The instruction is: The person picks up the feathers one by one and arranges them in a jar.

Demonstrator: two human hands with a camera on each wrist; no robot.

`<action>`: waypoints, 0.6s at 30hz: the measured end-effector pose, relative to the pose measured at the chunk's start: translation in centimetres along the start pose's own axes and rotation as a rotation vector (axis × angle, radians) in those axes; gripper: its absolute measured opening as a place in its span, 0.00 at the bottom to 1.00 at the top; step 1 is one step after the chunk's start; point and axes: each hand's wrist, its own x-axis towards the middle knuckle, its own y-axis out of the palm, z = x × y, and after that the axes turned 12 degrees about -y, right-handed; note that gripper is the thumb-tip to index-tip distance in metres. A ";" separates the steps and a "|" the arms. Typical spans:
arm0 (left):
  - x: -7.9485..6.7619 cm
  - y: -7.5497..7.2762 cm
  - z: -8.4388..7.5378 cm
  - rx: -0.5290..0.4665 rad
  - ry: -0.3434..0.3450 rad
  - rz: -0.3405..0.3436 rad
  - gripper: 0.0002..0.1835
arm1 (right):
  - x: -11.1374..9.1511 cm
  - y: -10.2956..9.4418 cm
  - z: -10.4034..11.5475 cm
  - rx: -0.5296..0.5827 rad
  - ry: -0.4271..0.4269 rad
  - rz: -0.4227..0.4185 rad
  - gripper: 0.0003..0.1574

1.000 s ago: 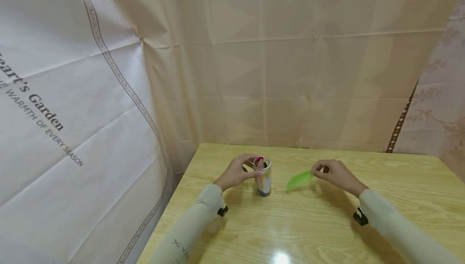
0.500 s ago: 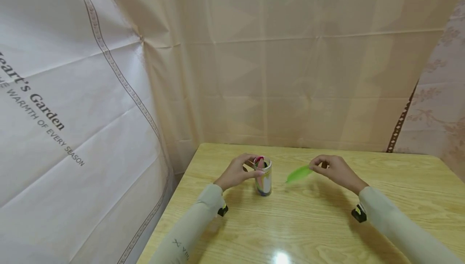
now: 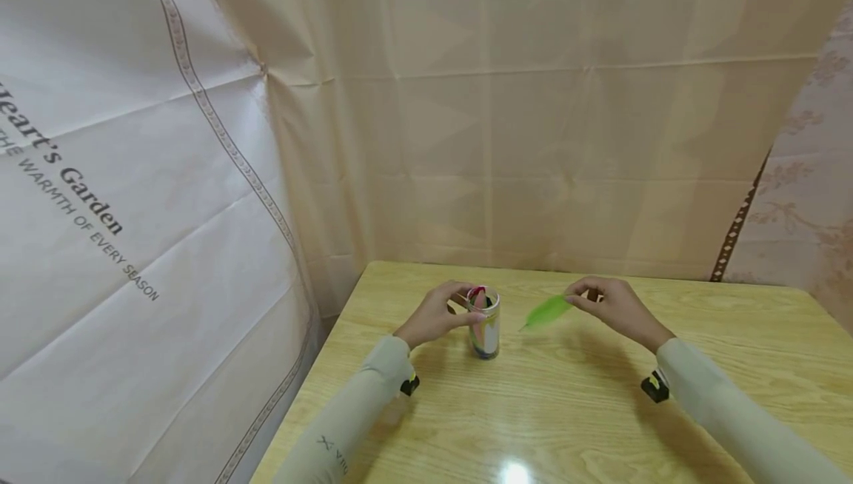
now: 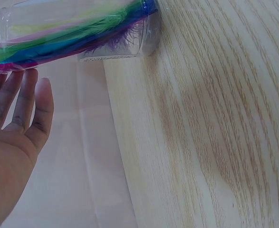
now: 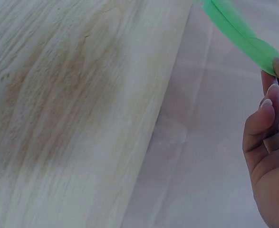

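Observation:
A clear jar stands upright on the wooden table. Inside it are several coloured feathers: green, blue, purple, pink and yellow show through its side in the left wrist view. My left hand holds the jar near its rim, thumb in front and fingers behind. To the right of the jar, my right hand pinches one end of a green feather between thumb and forefinger. The feather is above the table, its thin quill end pointing down and left towards the jar, apart from it.
The light wooden table reaches back to a beige cloth hung behind it. A pale printed cloth hangs at the left, and a flowered one at the right. Each wrist wears a small black device.
My right hand has risen slightly and moved a little left with the green feather, which looks less blurred now. My left hand stays on the jar.

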 end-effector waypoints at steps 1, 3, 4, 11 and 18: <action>0.0 0.0 0.0 -0.001 0.000 0.001 0.33 | 0.1 0.0 0.1 -0.006 -0.003 -0.005 0.09; 0.0 0.0 0.1 -0.002 -0.001 0.002 0.33 | 0.3 0.1 0.2 -0.020 -0.013 -0.019 0.09; 0.0 0.0 0.1 0.000 -0.001 0.002 0.33 | 0.4 0.1 0.3 -0.023 -0.019 -0.024 0.08; -0.1 0.0 0.1 -0.001 -0.001 0.003 0.32 | 1.0 0.1 0.8 -0.034 -0.050 -0.041 0.06; 0.1 -0.1 0.1 0.011 0.010 -0.001 0.32 | 1.4 -0.2 1.2 -0.045 -0.079 -0.051 0.06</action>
